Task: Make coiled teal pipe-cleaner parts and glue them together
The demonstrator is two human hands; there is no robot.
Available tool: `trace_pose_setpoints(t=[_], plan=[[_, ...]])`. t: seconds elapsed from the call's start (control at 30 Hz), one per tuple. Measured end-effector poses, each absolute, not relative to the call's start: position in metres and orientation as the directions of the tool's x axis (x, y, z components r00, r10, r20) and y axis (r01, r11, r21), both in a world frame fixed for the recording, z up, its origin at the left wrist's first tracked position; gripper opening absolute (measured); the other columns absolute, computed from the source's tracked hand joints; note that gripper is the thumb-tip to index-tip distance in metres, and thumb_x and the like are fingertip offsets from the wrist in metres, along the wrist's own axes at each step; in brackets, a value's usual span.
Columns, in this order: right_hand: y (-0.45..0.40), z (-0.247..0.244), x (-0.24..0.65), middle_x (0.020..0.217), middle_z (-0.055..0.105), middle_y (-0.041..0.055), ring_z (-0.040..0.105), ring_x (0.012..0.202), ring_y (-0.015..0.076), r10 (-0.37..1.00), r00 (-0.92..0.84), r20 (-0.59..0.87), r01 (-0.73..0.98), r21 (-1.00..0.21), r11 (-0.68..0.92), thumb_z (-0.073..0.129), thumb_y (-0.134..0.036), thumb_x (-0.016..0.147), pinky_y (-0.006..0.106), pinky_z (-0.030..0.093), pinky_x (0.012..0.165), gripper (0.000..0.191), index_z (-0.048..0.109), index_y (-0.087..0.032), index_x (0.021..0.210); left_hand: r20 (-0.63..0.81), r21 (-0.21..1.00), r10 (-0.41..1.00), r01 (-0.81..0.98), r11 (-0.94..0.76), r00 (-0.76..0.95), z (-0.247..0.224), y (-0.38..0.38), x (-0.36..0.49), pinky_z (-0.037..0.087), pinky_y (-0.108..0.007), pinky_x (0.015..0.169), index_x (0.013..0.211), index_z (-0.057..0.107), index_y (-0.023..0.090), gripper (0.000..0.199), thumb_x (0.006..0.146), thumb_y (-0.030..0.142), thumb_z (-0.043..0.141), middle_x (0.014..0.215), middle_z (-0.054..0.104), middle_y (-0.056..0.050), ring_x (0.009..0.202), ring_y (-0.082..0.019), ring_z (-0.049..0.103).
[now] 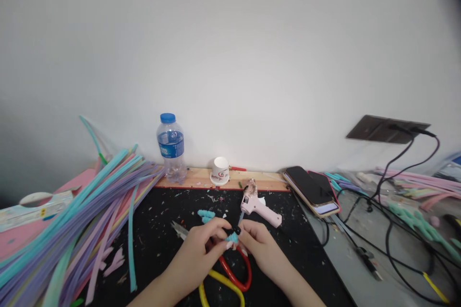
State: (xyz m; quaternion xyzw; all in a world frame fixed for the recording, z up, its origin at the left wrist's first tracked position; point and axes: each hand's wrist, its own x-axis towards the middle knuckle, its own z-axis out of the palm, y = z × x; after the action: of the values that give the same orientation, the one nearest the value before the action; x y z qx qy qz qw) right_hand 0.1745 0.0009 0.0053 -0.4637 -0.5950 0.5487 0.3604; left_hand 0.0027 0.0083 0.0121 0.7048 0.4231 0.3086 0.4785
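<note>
My left hand (198,252) and my right hand (262,248) meet over the black mat, fingertips pinched around a small light-blue fuzzy pipe-cleaner piece (233,238). Small shiny black parts (236,230) show at its top; the fingers hide how they are joined. Just beyond my left hand lies another light-blue coiled pipe-cleaner piece (206,214). Under both hands are scissors with a red handle loop (248,273) and a yellow one (234,288); a metal blade sticks out left of my left hand. A pale pink glue gun (265,211) rests behind my right hand, nozzle end near the wall.
Left of the mat (295,240) spreads a large bundle of pastel pipe cleaners (97,211). A water bottle (171,148) and a paper cup (220,171) stand by the wall. Phones (312,187), black cables (387,230) and more pipe cleaners (425,184) lie at right.
</note>
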Motion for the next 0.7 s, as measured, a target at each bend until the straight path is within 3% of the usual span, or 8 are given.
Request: trace_pose_setpoints(t=[0.33, 0.47, 0.7], plan=[[0.000, 0.002, 0.174, 0.050, 0.036, -0.0058, 0.025, 0.045, 0.0073, 0.933, -0.337, -0.124, 0.111, -0.990, -0.091, 0.047, -0.047, 0.084, 0.021, 0.017, 0.042, 0.040, 0.046, -0.016, 0.058, -0.003, 0.960, 0.894, 0.253, -0.124, 0.449, 0.011, 0.008, 0.005, 0.038, -0.022, 0.055, 0.089, 0.057, 0.018, 0.015, 0.075, 0.016, 0.053, 0.062, 0.061, 0.003, 0.057, -0.013, 0.052], [0.000, 0.007, 0.175, 0.057, 0.039, -0.0044, 0.032, 0.050, 0.0093, 0.961, -0.275, -0.017, 0.132, -0.991, 0.021, 0.038, -0.044, 0.089, 0.022, 0.024, 0.046, 0.036, 0.046, -0.017, 0.066, -0.065, 0.995, 0.893, 0.094, 0.026, 0.445, 0.012, 0.012, 0.004, 0.041, -0.023, 0.059, 0.089, 0.055, 0.016, 0.014, 0.077, 0.024, 0.055, 0.068, 0.064, 0.000, 0.061, -0.013, 0.055], [-0.006, 0.023, 0.174, 0.062, 0.043, -0.0034, 0.039, 0.058, 0.0118, 0.944, -0.316, 0.099, 0.334, -0.919, 0.208, 0.039, -0.032, 0.091, 0.024, 0.032, 0.055, 0.025, 0.046, -0.019, 0.071, -0.181, 0.953, 0.750, -0.076, 0.294, 0.636, 0.014, 0.012, 0.002, 0.037, -0.021, 0.052, 0.087, 0.054, 0.014, 0.023, 0.079, 0.036, 0.055, 0.075, 0.066, -0.003, 0.056, -0.010, 0.055]])
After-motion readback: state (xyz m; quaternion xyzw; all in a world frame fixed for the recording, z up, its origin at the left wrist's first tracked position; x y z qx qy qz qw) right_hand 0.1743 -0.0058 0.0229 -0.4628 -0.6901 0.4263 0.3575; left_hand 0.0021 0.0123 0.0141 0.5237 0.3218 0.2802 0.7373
